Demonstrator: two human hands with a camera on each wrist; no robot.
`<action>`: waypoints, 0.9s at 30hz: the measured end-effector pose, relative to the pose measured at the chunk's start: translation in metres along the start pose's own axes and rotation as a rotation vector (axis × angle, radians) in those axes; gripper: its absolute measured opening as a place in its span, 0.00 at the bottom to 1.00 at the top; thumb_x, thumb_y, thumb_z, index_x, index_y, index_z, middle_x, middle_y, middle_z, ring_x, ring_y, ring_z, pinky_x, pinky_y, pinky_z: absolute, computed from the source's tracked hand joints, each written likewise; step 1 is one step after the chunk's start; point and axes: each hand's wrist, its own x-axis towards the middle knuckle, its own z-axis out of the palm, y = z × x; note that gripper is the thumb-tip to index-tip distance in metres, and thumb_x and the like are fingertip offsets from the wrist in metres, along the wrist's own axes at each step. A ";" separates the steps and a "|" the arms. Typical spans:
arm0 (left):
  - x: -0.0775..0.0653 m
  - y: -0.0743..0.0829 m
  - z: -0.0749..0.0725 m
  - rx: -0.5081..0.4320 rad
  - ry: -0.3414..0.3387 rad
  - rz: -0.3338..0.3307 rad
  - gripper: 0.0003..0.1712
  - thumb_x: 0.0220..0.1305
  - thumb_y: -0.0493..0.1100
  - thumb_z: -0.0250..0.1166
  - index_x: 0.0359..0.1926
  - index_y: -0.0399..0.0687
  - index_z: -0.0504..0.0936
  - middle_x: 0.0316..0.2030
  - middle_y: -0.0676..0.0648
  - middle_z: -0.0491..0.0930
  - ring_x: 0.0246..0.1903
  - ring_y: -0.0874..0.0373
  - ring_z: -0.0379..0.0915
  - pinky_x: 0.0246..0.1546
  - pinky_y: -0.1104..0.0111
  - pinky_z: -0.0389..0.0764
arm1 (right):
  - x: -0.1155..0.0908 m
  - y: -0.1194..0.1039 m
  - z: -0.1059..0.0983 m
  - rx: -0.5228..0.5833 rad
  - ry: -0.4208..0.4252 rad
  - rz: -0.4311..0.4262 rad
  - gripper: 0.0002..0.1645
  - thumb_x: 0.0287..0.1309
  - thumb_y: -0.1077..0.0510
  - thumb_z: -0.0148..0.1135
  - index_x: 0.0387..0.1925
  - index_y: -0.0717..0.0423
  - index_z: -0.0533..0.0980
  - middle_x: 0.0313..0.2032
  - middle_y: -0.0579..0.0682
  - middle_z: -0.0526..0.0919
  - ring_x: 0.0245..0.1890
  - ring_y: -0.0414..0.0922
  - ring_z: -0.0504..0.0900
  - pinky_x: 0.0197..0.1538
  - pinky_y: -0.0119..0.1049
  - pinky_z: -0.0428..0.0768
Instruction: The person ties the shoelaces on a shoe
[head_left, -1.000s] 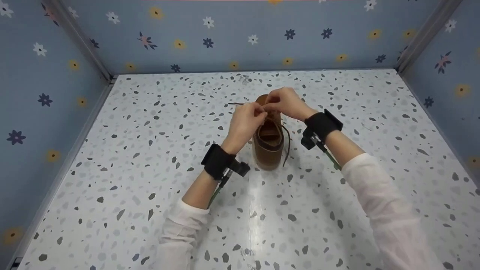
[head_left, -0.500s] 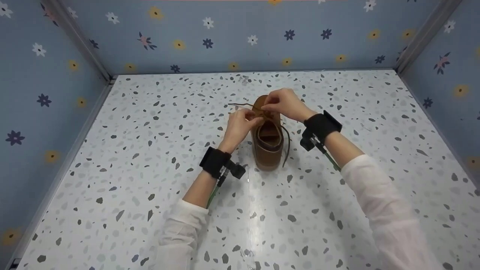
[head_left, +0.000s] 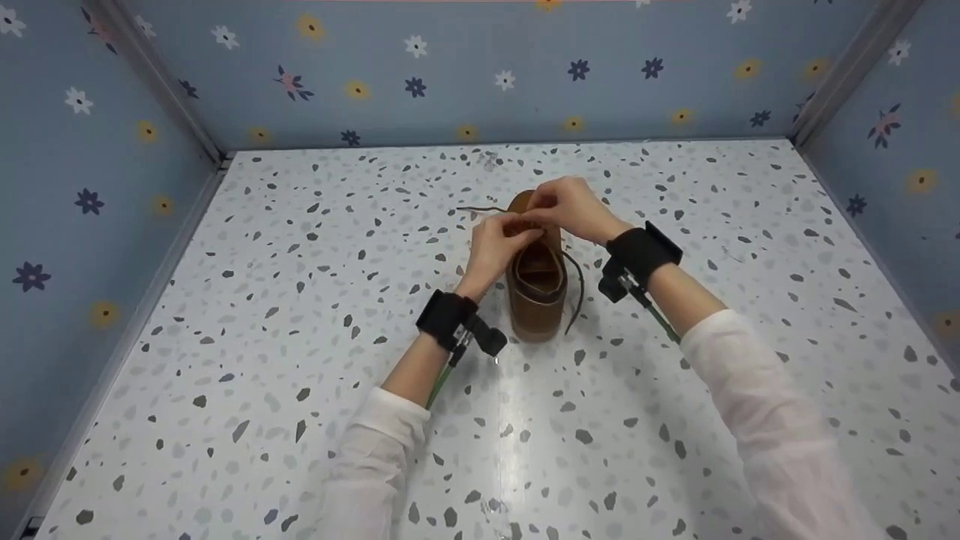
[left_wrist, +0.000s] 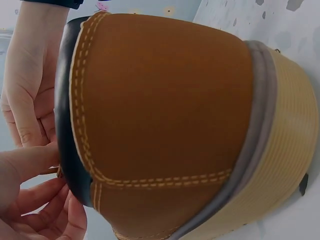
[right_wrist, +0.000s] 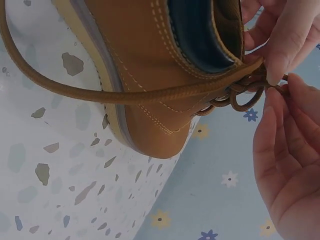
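Inward comes the left hand [head_left: 491, 244], moving right since half a second ago until its fingers meet those of the right hand [head_left: 574, 208], which stays put above the front of the shoe. Both hands are working on the brown round-cord lace [right_wrist: 125, 97], and the right wrist view catches it best: left fingertips pinch the cord near the knot, right thumb and fingers pinch it just beside them. Exactly how the strands cross in there is hidden by the fingers.

Beneath them sits the brown leather shoe [head_left: 537, 319], pale ribbed sole and dark padded collar [right_wrist: 197, 35], upright on the white, grey-flecked desk [head_left: 225, 337]. Its heel faces the person and its toe points at the blue floral wall [head_left: 480, 97], a placement that seems meant to bring the lacing up between two hands arriving from either side. No hand braces the body; the flat sole probably gives steadiness enough for such light fingerwork.

One free lace end reaches out left past the left hand, the other curves down the shoe's right side, tip near the heel. Spread apart like that, they look unlikely to tangle with each other.
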 end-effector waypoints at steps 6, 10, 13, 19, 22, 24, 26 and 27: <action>0.003 -0.001 0.004 0.031 0.036 -0.034 0.09 0.35 0.47 0.59 0.22 0.49 0.75 0.16 0.56 0.70 0.17 0.67 0.64 0.19 0.78 0.62 | 0.001 -0.004 0.001 0.017 0.012 0.029 0.09 0.34 0.51 0.54 0.19 0.52 0.72 0.18 0.44 0.72 0.17 0.37 0.67 0.21 0.29 0.64; 0.005 -0.002 0.006 0.048 0.063 -0.035 0.08 0.36 0.47 0.58 0.21 0.50 0.76 0.17 0.57 0.70 0.18 0.68 0.63 0.19 0.78 0.62 | 0.002 -0.004 0.002 0.030 0.028 0.027 0.08 0.34 0.52 0.54 0.19 0.53 0.72 0.18 0.44 0.73 0.18 0.38 0.68 0.21 0.29 0.64; 0.006 -0.003 0.007 0.056 0.077 -0.033 0.07 0.37 0.46 0.58 0.19 0.49 0.76 0.16 0.57 0.70 0.17 0.68 0.62 0.18 0.77 0.62 | 0.001 -0.004 0.001 0.041 0.039 0.018 0.09 0.34 0.53 0.54 0.20 0.54 0.72 0.19 0.44 0.72 0.19 0.38 0.68 0.23 0.29 0.64; 0.006 -0.002 0.007 0.012 0.082 -0.028 0.06 0.37 0.43 0.58 0.19 0.46 0.76 0.16 0.55 0.71 0.16 0.68 0.63 0.17 0.77 0.63 | -0.003 -0.009 -0.006 0.039 0.088 0.036 0.10 0.36 0.53 0.52 0.24 0.53 0.72 0.23 0.44 0.71 0.22 0.36 0.68 0.25 0.28 0.64; 0.006 -0.002 0.007 0.001 0.086 -0.026 0.06 0.36 0.43 0.59 0.20 0.46 0.77 0.17 0.54 0.72 0.17 0.68 0.64 0.18 0.77 0.63 | -0.006 -0.020 -0.010 0.047 0.103 0.043 0.11 0.37 0.54 0.51 0.25 0.56 0.72 0.24 0.46 0.72 0.24 0.39 0.67 0.27 0.30 0.64; 0.006 -0.002 0.007 -0.008 0.084 -0.028 0.06 0.36 0.43 0.59 0.20 0.46 0.77 0.17 0.54 0.72 0.17 0.68 0.64 0.18 0.77 0.63 | -0.009 -0.029 -0.013 0.062 0.111 0.035 0.10 0.38 0.56 0.51 0.25 0.58 0.71 0.24 0.49 0.72 0.25 0.41 0.67 0.27 0.31 0.63; 0.006 -0.002 0.007 -0.013 0.087 -0.030 0.07 0.36 0.43 0.59 0.21 0.46 0.76 0.18 0.54 0.72 0.17 0.68 0.64 0.18 0.78 0.63 | -0.011 -0.035 -0.014 0.079 0.118 0.022 0.10 0.38 0.57 0.51 0.25 0.60 0.71 0.24 0.51 0.71 0.25 0.43 0.67 0.28 0.33 0.63; 0.006 -0.002 0.007 -0.017 0.087 -0.030 0.07 0.36 0.43 0.59 0.21 0.45 0.76 0.18 0.54 0.72 0.17 0.68 0.64 0.18 0.77 0.63 | -0.013 -0.038 -0.015 0.080 0.124 0.012 0.10 0.38 0.57 0.51 0.25 0.60 0.71 0.24 0.51 0.71 0.25 0.43 0.67 0.28 0.33 0.63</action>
